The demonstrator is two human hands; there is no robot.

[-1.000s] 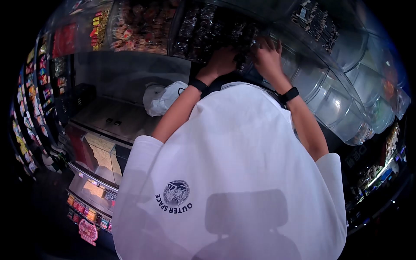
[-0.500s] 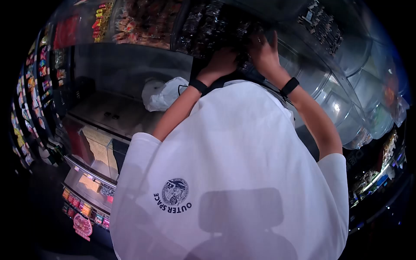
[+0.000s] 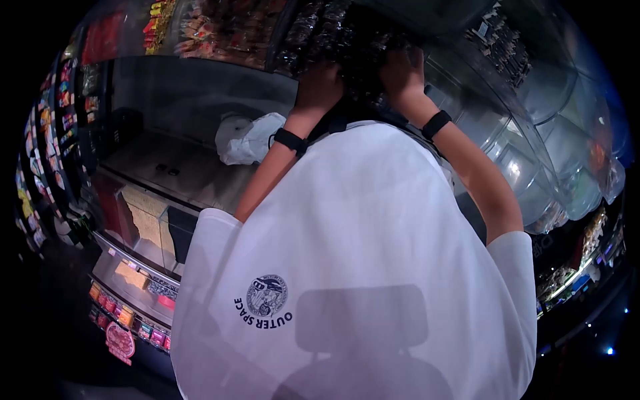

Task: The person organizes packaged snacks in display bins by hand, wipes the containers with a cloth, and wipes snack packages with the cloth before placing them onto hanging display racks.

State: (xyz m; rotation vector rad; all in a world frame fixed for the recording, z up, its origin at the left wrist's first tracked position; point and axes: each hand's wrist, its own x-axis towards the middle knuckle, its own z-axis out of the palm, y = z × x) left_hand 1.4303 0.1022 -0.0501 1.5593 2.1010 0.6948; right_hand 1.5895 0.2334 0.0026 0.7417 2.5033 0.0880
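Dark, shiny plastic-wrapped packets (image 3: 360, 50) lie in deep shadow at the top centre, their contents too dim to make out. At their left side is my left hand (image 3: 320, 85), closed, its fingertips lost in the dark. My right hand (image 3: 403, 72) is at the right side of the same packets, with its fingers curled inward. What each hand grips is hidden by shadow. Both wrists wear black bands. My white shirt (image 3: 373, 227) with a round print fills the lower middle.
A crumpled white plastic bag (image 3: 253, 139) lies on a dark counter (image 3: 157, 163) to the left. Wrapped snacks (image 3: 223, 30) fill compartments at the upper left. Clear rounded containers (image 3: 527, 157) stand at the right. A glass-sided case (image 3: 150, 217) is at lower left.
My left hand has moved left and up, away from the middle of the packets. The right hand's fingers, spread before, have curled in. The view has shifted slightly.
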